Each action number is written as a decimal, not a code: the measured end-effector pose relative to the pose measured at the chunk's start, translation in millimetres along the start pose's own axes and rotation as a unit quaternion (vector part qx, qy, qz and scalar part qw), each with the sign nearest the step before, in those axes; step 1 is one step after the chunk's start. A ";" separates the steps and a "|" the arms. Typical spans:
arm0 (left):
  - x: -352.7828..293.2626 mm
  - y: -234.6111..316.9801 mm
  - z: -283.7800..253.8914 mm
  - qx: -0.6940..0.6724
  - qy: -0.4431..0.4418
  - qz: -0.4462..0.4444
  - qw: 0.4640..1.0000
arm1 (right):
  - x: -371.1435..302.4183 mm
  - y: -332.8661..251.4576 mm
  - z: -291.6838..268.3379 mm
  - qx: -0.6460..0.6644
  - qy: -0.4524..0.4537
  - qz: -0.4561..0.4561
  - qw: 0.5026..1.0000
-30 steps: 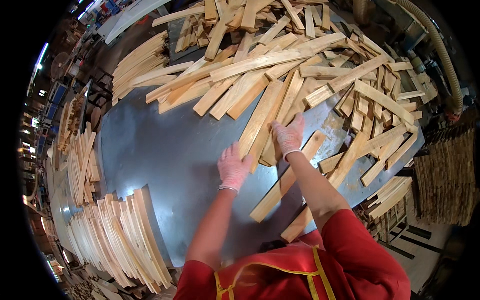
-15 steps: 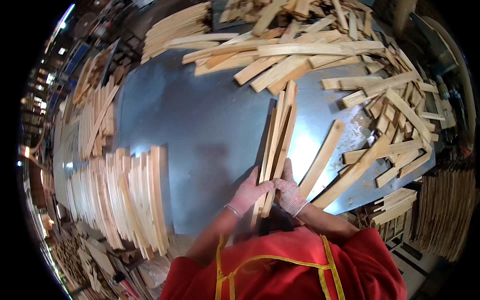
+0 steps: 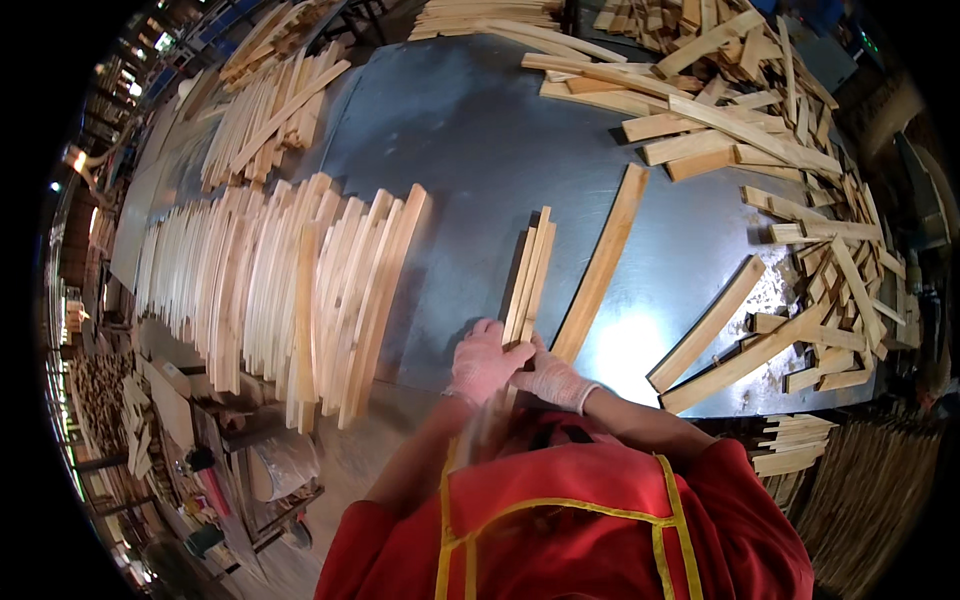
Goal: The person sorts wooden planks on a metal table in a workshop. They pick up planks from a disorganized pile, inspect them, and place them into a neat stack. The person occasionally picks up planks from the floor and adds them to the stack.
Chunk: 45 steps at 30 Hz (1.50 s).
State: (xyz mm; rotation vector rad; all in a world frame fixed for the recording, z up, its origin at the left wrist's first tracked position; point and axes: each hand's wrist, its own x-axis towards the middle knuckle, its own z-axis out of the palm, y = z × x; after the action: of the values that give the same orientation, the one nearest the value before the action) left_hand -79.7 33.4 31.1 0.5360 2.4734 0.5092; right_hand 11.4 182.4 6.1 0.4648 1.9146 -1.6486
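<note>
Both hands are at the near end of a bundle of wooden strips (image 3: 532,275), which points away from the body over the near part of the metal table (image 3: 460,110). The left hand (image 3: 485,362) is clamped around the strips, its thumb across them; the right hand (image 3: 555,378) is closed on them from the other side, touching the left, with some fingers hidden. The exact count of strips cannot be told.

Just right of the bundle, 1 long strip (image 3: 605,262) lies at a slant, its near end close to the right hand. Farther right, 2 angled strips (image 3: 710,322) (image 3: 745,358) lie near the table's near edge, the outer 1 reaching the loose pile (image 3: 840,290) that crowds the right side. More strips (image 3: 710,130) jut inward from the far right.

On the left, a long row of strips (image 3: 270,280) stands packed side by side, near ends overhanging the edge, and blocks that side. Between row and bundle runs a band of bare metal, widening toward the far edge, where a stack of strips (image 3: 490,15) sits.
</note>
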 end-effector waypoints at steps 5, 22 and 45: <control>23.1 7.0 15.1 0.088 0.028 -0.063 0.994 | -5.2 -29.6 -40.2 -0.258 -0.062 -0.043 0.963; -126.5 -185.1 -16.9 0.190 0.404 -0.173 0.878 | 110.5 -41.0 -43.9 -0.049 0.376 -0.024 0.925; -158.9 -246.9 47.4 -0.624 0.105 -0.224 0.741 | 165.9 -112.7 86.0 0.004 0.043 -0.020 0.999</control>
State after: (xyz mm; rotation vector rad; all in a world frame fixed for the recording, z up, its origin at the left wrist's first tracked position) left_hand 5.1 -239.7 -50.2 -0.6730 1.7153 1.8129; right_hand -168.8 61.3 -15.3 0.5117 1.9934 -1.6868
